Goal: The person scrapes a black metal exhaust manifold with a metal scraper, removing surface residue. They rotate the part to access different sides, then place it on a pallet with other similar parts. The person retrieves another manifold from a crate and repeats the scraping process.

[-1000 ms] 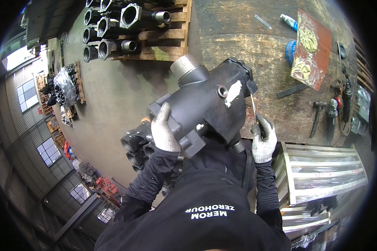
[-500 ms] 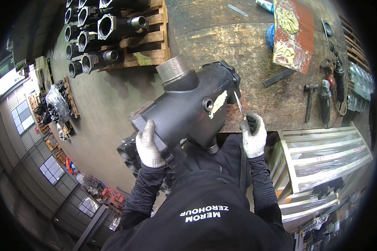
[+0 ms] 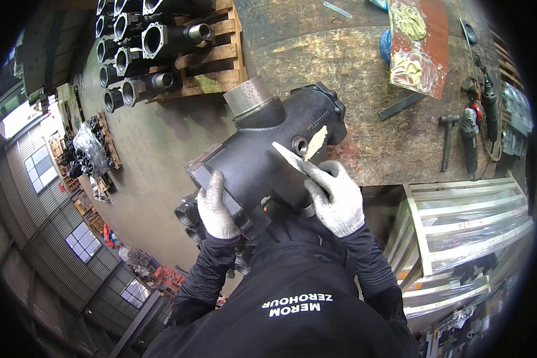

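A large black metal pipe casting (image 3: 262, 161) lies slantwise before me, its bare-metal round neck (image 3: 247, 96) pointing away and up. Beside a small threaded port (image 3: 299, 145) on its side is a smeared patch of pale yellow putty (image 3: 318, 141). My gloved left hand (image 3: 218, 209) grips the flanged near-left end. In my gloved right hand (image 3: 338, 200) is a putty knife (image 3: 287, 155), its blade lying close over the casting's surface left of the port. The fingers hide its handle.
A red-brown board (image 3: 432, 53) with mounds of yellow putty lies on the worn wooden bench (image 3: 316, 53). To the right are a flat metal bar (image 3: 401, 106), a hammer (image 3: 447, 143) and an angle grinder (image 3: 470, 143). More black castings (image 3: 131, 62) stand on a pallet at far left.
My right hand has moved left with the putty knife, from beside the casting's right end to over its body near the port. My left hand stays on the flange.
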